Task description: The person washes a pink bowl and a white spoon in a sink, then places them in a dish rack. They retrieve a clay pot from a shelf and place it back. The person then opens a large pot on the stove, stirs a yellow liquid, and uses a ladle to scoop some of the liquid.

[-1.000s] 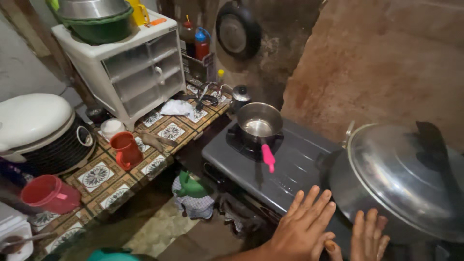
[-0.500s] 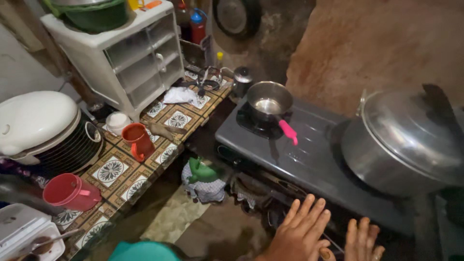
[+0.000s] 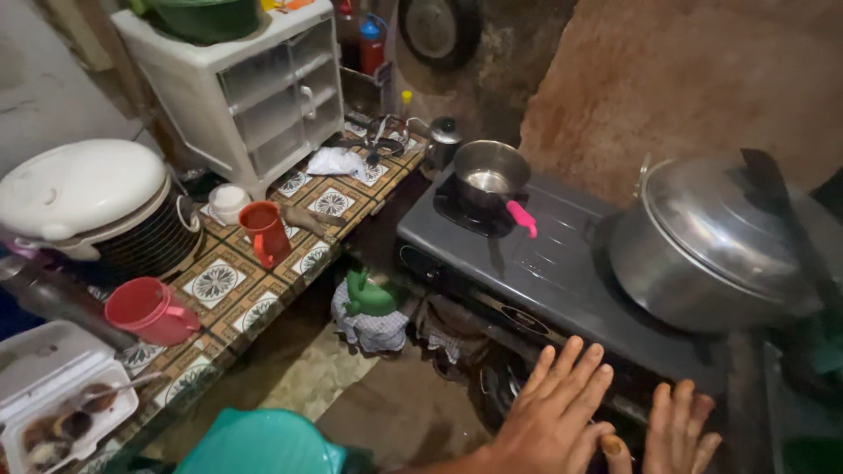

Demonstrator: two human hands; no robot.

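Observation:
My left hand (image 3: 553, 412) is flat and open, fingers spread, at the front edge of a grey two-burner stove (image 3: 562, 272). My right hand (image 3: 676, 430) is beside it, also open, fingers pointing at the stove front. Neither hand holds anything. A large steel pot with a lid (image 3: 720, 237) sits on the right burner. A small steel saucepan with a pink handle (image 3: 492, 175) sits on the left burner.
A tiled counter (image 3: 219, 290) on the left carries a red jug (image 3: 266, 231), a pink mug (image 3: 151, 310), a white rice cooker (image 3: 83, 206), a white plastic drawer cabinet (image 3: 255, 92) and an open food box (image 3: 57, 408). A teal stool (image 3: 263, 443) is near me.
The view has tilted up and left, so the stove and pot sit further right. Both hands stayed open near the stove's front edge, sliding slightly lower in the frame.

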